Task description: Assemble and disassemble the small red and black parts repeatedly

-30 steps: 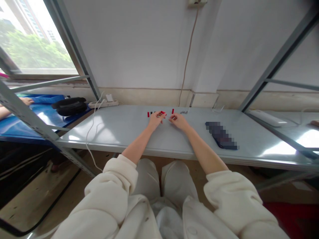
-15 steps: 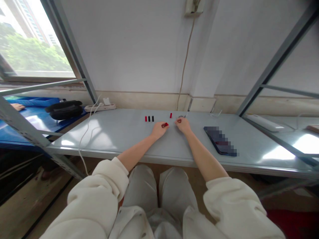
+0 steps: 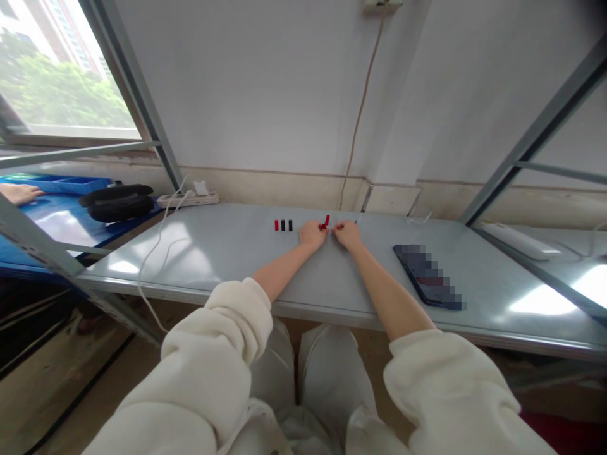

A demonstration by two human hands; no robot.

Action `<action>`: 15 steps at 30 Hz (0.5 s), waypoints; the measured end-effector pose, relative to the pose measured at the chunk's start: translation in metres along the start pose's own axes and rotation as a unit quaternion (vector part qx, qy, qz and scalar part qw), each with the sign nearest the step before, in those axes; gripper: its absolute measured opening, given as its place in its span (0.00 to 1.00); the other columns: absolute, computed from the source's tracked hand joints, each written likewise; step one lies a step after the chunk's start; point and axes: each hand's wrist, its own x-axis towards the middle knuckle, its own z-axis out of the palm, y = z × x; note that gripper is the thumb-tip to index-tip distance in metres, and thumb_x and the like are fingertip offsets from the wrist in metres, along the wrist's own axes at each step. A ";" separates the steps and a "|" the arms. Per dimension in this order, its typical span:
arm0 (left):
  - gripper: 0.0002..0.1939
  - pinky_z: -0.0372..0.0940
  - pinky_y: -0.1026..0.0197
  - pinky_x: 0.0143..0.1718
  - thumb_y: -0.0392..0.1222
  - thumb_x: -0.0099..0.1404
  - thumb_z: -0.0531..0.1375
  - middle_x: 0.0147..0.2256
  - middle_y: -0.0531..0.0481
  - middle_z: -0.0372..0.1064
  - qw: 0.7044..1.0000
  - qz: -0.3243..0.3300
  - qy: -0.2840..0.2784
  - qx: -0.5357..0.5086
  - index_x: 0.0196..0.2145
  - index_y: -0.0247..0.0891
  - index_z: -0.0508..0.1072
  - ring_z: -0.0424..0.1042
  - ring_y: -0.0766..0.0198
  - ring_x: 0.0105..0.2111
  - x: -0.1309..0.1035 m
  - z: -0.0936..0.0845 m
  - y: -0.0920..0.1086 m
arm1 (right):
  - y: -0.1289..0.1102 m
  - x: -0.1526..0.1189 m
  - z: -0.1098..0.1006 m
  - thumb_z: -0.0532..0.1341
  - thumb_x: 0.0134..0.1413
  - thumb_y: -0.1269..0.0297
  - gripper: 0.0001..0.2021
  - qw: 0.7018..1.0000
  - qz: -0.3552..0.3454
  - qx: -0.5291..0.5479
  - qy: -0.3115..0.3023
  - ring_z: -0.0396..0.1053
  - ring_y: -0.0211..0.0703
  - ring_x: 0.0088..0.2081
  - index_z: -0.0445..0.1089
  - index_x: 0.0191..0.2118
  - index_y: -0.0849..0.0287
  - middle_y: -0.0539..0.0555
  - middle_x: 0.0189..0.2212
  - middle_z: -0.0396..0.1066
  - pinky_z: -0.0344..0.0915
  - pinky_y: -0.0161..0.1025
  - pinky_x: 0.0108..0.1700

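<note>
My left hand is closed at the middle of the grey table, with a small red cylinder between its fingertips. Just beyond those fingertips stands another short red cylinder. My right hand is pinched shut close beside the left one; whatever its fingers hold is too small to name. Tiny metallic pieces lie behind the right hand, which mostly covers them. Left of my left hand, one red cylinder and two black cylinders stand in a row.
A dark phone, partly blurred out, lies to the right. At the back left sits a white power strip with a cable hanging over the front edge. Another person's hand rests on a blue table by a black case.
My left hand has moved right and away from me, bringing its red cylinder beside the standing red one and close to my right hand. The right hand stays nearly in place. The view has shifted slightly.
</note>
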 end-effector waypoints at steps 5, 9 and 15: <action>0.14 0.60 0.57 0.44 0.46 0.56 0.58 0.39 0.45 0.73 1.000 -0.016 -0.001 0.022 0.39 0.41 0.75 0.68 0.57 0.44 0.010 -0.003 0.008 | -0.003 -0.003 0.003 0.57 0.50 0.63 0.11 1.000 0.003 -0.019 0.006 0.68 0.46 0.43 0.72 0.38 0.61 0.60 0.38 0.72 0.62 0.38 0.43; 0.13 0.60 0.54 0.44 0.46 0.54 0.59 0.38 0.43 0.73 1.000 -0.013 -0.005 0.027 0.37 0.40 0.76 0.68 0.54 0.44 0.015 0.000 0.006 | -0.001 -0.004 0.005 0.56 0.50 0.63 0.12 0.999 -0.021 -0.038 0.012 0.68 0.48 0.44 0.72 0.39 0.63 0.62 0.39 0.72 0.62 0.40 0.43; 0.13 0.61 0.53 0.42 0.48 0.52 0.61 0.37 0.42 0.73 1.000 -0.016 0.002 0.023 0.34 0.40 0.77 0.69 0.53 0.42 0.022 0.012 0.000 | 0.002 -0.002 0.007 0.57 0.50 0.65 0.12 0.998 -0.039 -0.035 0.021 0.69 0.47 0.42 0.72 0.38 0.63 0.61 0.38 0.73 0.62 0.38 0.41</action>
